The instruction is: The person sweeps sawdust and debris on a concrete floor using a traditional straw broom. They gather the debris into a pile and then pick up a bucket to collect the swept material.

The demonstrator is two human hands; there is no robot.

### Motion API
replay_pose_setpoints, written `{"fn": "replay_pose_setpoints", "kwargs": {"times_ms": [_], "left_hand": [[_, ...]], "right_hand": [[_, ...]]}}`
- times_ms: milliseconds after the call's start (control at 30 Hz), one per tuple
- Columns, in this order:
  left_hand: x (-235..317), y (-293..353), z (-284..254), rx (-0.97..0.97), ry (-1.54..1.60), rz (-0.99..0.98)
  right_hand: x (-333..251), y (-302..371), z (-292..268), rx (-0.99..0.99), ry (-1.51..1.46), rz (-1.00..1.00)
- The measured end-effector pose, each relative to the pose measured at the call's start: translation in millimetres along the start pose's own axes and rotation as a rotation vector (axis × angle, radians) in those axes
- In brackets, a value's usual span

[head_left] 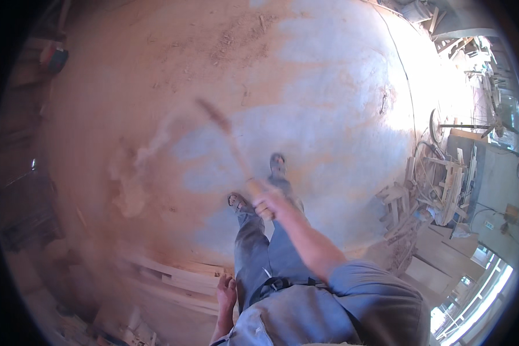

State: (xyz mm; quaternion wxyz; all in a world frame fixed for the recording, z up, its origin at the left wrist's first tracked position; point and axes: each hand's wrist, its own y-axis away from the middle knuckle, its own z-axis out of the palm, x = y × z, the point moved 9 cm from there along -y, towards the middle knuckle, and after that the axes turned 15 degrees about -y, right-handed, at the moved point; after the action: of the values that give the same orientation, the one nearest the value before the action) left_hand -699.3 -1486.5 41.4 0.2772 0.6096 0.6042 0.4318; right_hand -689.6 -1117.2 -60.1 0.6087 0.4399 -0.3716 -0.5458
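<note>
My right hand [269, 200] is wrapped round the light-coloured handle of a short broom [237, 153]. The broom reaches forward and to the left over the floor, and its dark far end is smeared by motion, so its bristles do not show clearly. Reddish-brown sawdust [230, 43] covers much of the floor [340, 132], which shows bluish-grey in swept-looking patches about my feet. Beside my left thigh hangs my left hand [226, 292], its fingers curled in, with nothing seen in them.
A pale dust cloud [130, 184] drifts at the left. Stacked boards [179, 279] lie behind my left side. Scrap wood [401, 207] and a wheel-like ring [434, 126] stand along the right. A dark cable [406, 75] runs across the floor at the far right.
</note>
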Motion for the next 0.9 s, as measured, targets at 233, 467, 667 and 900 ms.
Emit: {"fn": "replay_pose_setpoints", "kwargs": {"times_ms": [233,467,667,900], "left_hand": [[84.2,-22.2,5.6,-0.071,-0.112,-0.120],[221.0,-40.2,-4.7,-0.166,-0.229,-0.078],[362.7,-68.0,-59.5,-0.020,-0.016,0.125],[436.0,-112.8,-79.1,0.052,-0.335,0.316]], "right_hand": [[-273.0,-39.5,-212.1,0.288,-0.593,-0.534],[-141.7,-133.2,-16.2,0.201,0.322,-0.195],[-205.7,-64.2,129.6,-0.284,0.404,0.084],[-351.6,-41.0,-59.2,0.286,0.008,-0.130]]}}
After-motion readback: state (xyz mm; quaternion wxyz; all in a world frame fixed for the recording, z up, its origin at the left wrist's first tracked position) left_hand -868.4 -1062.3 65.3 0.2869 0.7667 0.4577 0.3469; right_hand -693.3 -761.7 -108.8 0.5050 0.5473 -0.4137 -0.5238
